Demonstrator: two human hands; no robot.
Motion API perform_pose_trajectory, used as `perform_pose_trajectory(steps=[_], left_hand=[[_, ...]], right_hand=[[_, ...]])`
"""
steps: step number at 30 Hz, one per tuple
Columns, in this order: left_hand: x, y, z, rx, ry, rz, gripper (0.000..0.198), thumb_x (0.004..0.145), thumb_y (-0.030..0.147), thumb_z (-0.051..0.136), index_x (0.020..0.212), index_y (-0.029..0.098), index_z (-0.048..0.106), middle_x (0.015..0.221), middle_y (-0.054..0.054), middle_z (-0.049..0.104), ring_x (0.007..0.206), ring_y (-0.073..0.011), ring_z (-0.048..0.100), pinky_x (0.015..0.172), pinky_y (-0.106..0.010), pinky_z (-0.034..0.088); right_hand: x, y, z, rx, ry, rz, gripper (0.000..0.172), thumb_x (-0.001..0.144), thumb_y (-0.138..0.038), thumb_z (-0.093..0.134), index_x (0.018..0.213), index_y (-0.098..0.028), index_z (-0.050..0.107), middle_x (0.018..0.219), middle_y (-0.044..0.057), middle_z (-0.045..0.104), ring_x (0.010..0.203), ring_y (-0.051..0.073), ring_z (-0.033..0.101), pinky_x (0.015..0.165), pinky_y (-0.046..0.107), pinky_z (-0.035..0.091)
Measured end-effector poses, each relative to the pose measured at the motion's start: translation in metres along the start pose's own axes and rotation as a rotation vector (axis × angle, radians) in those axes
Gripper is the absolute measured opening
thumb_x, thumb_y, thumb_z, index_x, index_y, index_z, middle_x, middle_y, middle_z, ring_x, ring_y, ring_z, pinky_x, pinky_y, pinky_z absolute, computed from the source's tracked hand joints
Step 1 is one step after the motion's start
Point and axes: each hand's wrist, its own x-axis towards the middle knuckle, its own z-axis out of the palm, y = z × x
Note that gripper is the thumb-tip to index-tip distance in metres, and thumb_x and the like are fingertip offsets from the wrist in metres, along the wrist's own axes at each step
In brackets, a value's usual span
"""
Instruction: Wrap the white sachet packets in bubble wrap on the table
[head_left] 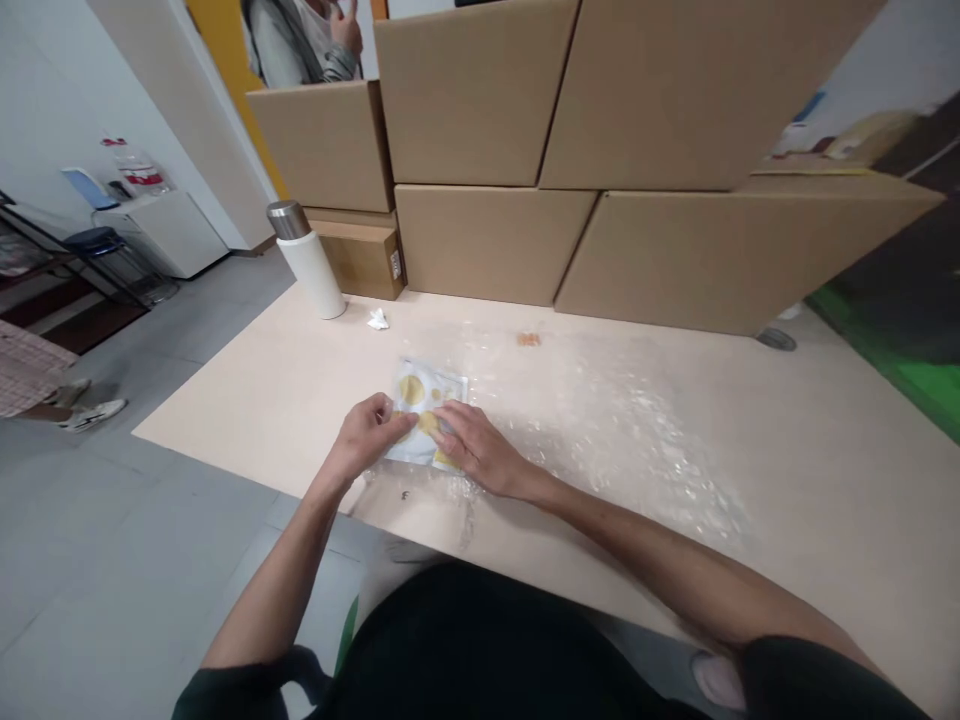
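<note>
A small white packet with yellow round shapes lies flat on a sheet of clear bubble wrap on the pale table. My left hand grips the packet's near left edge with curled fingers. My right hand presses on its near right part, fingers bent down onto it. Both hands meet over the packet's near edge.
A white flask with a steel cap stands at the table's far left, with a crumpled white scrap beside it. Stacked cardboard boxes wall off the back. A small orange bit lies near them. Another person stands behind the boxes.
</note>
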Motion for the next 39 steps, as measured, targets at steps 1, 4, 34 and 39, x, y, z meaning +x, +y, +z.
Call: perform_pose_trajectory(steps=[1,4,34,39], left_hand=[[-0.005,0.01,0.003,-0.053,-0.022,0.047,0.044,0.077,0.059,0.068,0.073,0.021,0.047,0.06,0.005,0.047,0.054,-0.0101,0.043,0.051,-0.023,0.03],[-0.018,0.043,0.019,-0.081,-0.117,0.227,0.045,0.091,0.064,0.046,0.087,0.02,0.055,0.084,-0.002,0.059,0.079,-0.016,0.056,0.07,-0.027,0.045],[-0.011,0.062,0.092,-0.35,-0.127,0.143,0.059,0.093,0.05,0.053,0.143,0.026,0.034,0.142,-0.013,0.051,0.117,-0.0235,0.059,0.099,-0.04,0.048],[-0.013,0.095,0.14,-0.106,-0.403,0.501,0.044,0.098,0.047,0.045,0.138,0.029,0.043,0.158,-0.008,0.034,0.143,-0.0269,0.036,0.114,-0.047,0.033]], right_hand=[[-0.004,-0.001,-0.001,0.091,0.036,0.036,0.05,0.1,-0.054,0.031,0.125,-0.021,0.059,0.132,0.012,0.058,0.129,0.026,0.048,0.112,0.048,0.034],[-0.022,-0.003,-0.009,0.454,0.14,0.221,0.052,0.096,-0.062,0.037,0.128,-0.027,0.059,0.134,0.008,0.059,0.127,0.025,0.051,0.108,0.045,0.039],[-0.074,0.022,-0.065,0.429,0.352,0.378,0.047,0.095,-0.064,0.037,0.093,-0.026,0.065,0.096,0.004,0.065,0.096,0.024,0.059,0.092,0.042,0.044],[-0.103,0.033,-0.082,0.801,0.519,0.423,0.045,0.086,-0.063,0.055,0.109,-0.027,0.069,0.112,0.005,0.068,0.101,0.025,0.062,0.089,0.04,0.048]])
